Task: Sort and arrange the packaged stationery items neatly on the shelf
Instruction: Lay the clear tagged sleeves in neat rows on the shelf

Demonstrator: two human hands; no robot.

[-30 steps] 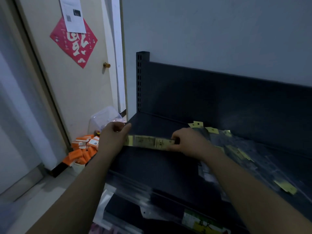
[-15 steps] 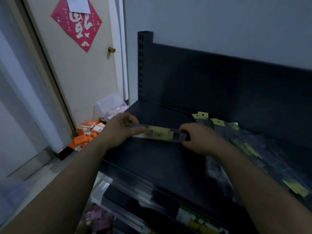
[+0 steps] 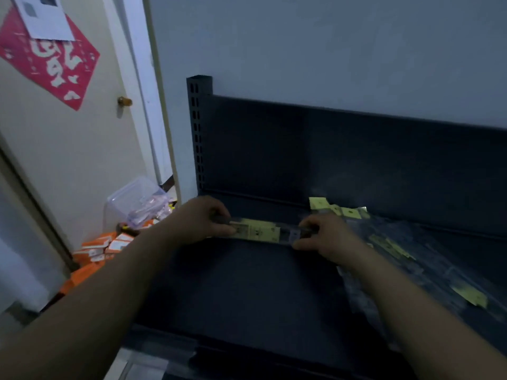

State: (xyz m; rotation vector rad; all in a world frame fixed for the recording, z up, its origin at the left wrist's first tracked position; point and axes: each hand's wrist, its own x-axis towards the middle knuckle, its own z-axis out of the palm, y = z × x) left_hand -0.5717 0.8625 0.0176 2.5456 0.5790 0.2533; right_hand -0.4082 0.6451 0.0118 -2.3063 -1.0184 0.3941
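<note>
Long flat packet [image 3: 263, 233] pinched at both ends, left hand [image 3: 199, 219] closed on its left end, right hand [image 3: 326, 237] closed on its right. Long axis running left to right, low over the bare left part of the dark shelf [image 3: 247, 283]. Similar yellow-tagged packets [image 3: 389, 244] fanned out just right of the right hand. Probably to be laid beside those, so right hand nearer.

dim, bluish light | soft motion blur | wide-angle edge distortion
</note>
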